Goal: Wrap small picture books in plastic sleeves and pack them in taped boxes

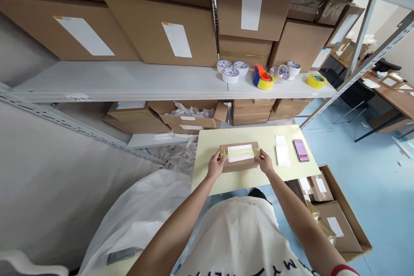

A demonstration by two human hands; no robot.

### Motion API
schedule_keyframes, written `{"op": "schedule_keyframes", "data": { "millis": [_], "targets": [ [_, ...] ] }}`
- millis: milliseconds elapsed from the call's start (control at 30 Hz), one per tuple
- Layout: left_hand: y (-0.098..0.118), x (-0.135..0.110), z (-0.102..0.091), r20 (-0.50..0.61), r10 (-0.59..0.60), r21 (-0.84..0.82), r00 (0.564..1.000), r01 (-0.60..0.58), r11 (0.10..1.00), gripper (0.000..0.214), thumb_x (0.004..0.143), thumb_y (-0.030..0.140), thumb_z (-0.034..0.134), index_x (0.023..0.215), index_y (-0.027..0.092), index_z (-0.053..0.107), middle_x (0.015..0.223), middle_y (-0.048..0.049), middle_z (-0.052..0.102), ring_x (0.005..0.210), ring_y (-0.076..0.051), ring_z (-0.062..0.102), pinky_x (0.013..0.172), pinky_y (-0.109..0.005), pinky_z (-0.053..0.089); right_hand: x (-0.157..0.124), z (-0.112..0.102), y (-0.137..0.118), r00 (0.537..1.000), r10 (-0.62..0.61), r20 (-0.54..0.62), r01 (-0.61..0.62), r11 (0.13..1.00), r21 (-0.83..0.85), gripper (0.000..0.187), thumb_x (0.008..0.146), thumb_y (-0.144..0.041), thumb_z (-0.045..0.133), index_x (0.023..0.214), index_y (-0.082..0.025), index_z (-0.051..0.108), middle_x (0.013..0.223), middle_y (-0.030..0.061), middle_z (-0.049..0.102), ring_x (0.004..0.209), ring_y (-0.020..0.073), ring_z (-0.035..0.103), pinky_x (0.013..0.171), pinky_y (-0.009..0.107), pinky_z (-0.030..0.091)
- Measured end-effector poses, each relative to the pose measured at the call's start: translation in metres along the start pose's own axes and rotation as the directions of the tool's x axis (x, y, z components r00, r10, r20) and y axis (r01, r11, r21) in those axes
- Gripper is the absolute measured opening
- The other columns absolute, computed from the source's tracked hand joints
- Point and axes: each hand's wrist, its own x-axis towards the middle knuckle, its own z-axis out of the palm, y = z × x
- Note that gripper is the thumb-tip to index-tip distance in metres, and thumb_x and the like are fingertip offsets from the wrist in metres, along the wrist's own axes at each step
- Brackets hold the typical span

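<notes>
A small brown cardboard box (pixel 239 166) lies on the pale yellow table (pixel 207 183), with a white label (pixel 241 153) on its top and yellowish tape at both ends. My left hand (pixel 216 165) grips the box's left end, fingers on the taped edge. At the opposite end, my right hand (pixel 265 162) holds the box the same way. To the right of the box lie white paper slips (pixel 282 155) and a purple, pixelated phone-like item (pixel 301 150).
Behind the table, a grey shelf (pixel 155 79) carries large cartons (pixel 190 43), white tape rolls (pixel 230 75) and a tape dispenser (pixel 263 78). A big open carton (pixel 351 211) with packed boxes stands at the right. White plastic sheeting (pixel 139 211) bulges at the left.
</notes>
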Motion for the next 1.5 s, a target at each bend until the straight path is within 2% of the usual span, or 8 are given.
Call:
{"op": "schedule_keyframes", "data": {
  "millis": [500,633,767,933,1033,1133,1300,1500],
  "targets": [
    [0.014,-0.011,0.008,-0.113,0.290,0.180,0.950,-0.268,0.947,0.046,0.080,0.021,0.055,0.125,0.015,0.054,0.128,-0.0179,0.055,0.129,-0.031,0.046,0.113,-0.047,0.032,0.003,-0.007,0.009,0.998,-0.055,0.016,0.056,0.997,-0.052,0.060,0.085,-0.040,0.060,0.140,-0.018,0.049,0.132,0.0130,0.062,0.110,0.0246,0.064,0.092,0.039,0.053],
    [0.036,-0.017,0.019,-0.131,0.369,0.249,0.920,-0.330,0.911,0.039,0.083,0.020,0.054,0.121,0.018,0.056,0.126,-0.0171,0.056,0.128,-0.032,0.045,0.113,-0.051,0.031,0.009,-0.036,0.023,0.996,-0.051,0.076,0.070,0.958,-0.279,0.054,0.093,-0.042,0.050,0.142,-0.019,0.046,0.143,0.0136,0.053,0.124,0.0250,0.057,0.096,0.039,0.051],
    [0.071,-0.030,0.046,-0.099,0.521,0.297,0.848,-0.475,0.828,0.035,0.086,0.026,0.053,0.121,0.019,0.056,0.127,-0.0163,0.056,0.125,-0.032,0.048,0.108,-0.051,0.037,0.021,-0.083,0.045,0.980,0.069,0.189,0.074,0.748,-0.659,0.055,0.090,-0.025,0.055,0.142,-0.014,0.045,0.151,0.0161,0.042,0.139,0.0259,0.041,0.110,0.039,0.039],
    [0.111,-0.057,0.107,0.188,0.686,0.184,0.703,-0.711,0.678,0.029,0.089,0.025,0.052,0.117,0.022,0.059,0.123,-0.0121,0.060,0.120,-0.026,0.053,0.104,-0.045,0.043,0.040,-0.131,0.073,0.949,0.175,0.264,0.088,0.657,-0.749,0.077,0.076,-0.004,0.065,0.147,-0.014,0.038,0.159,0.0175,0.025,0.148,0.0308,0.022,0.118,0.045,0.025],
    [0.116,-0.067,0.150,0.464,0.564,0.077,0.683,-0.665,0.743,0.027,0.085,0.022,0.054,0.111,0.021,0.062,0.113,-0.0096,0.066,0.111,-0.024,0.059,0.099,-0.041,0.047,0.055,-0.142,0.088,0.917,0.199,0.346,0.147,0.637,-0.756,0.083,0.075,-0.002,0.064,0.150,-0.015,0.030,0.161,0.0158,0.019,0.149,0.0286,0.016,0.120,0.046,0.018],
    [0.105,-0.071,0.185,0.597,0.255,0.145,0.761,-0.415,0.898,0.025,0.080,0.021,0.059,0.104,0.019,0.065,0.108,-0.0103,0.069,0.103,-0.024,0.064,0.094,-0.040,0.050,0.064,-0.145,0.103,0.888,0.187,0.421,0.233,0.607,-0.760,0.081,0.079,-0.005,0.062,0.151,-0.016,0.026,0.161,0.0150,0.018,0.150,0.0263,0.015,0.120,0.047,0.018],
    [0.085,-0.076,0.215,0.565,-0.142,0.219,0.813,0.018,0.976,0.025,0.072,0.027,0.067,0.096,0.018,0.069,0.106,-0.0106,0.072,0.094,-0.025,0.068,0.087,-0.037,0.052,0.059,-0.148,0.118,0.862,0.066,0.503,0.413,0.482,-0.773,0.065,0.084,-0.008,0.058,0.146,-0.013,0.036,0.154,0.0203,0.036,0.143,0.0281,0.034,0.113,0.045,0.036],
    [0.083,-0.075,0.237,0.532,-0.253,0.227,0.808,0.152,0.962,0.031,0.069,0.039,0.071,0.092,0.018,0.069,0.101,-0.0106,0.073,0.089,-0.025,0.069,0.085,-0.037,0.052,0.062,-0.162,0.112,0.794,0.037,0.607,0.522,0.472,-0.710,0.041,0.082,-0.004,0.061,0.121,-0.017,0.060,0.134,0.0155,0.059,0.122,0.0243,0.057,0.091,0.031,0.050]
  ]
}}
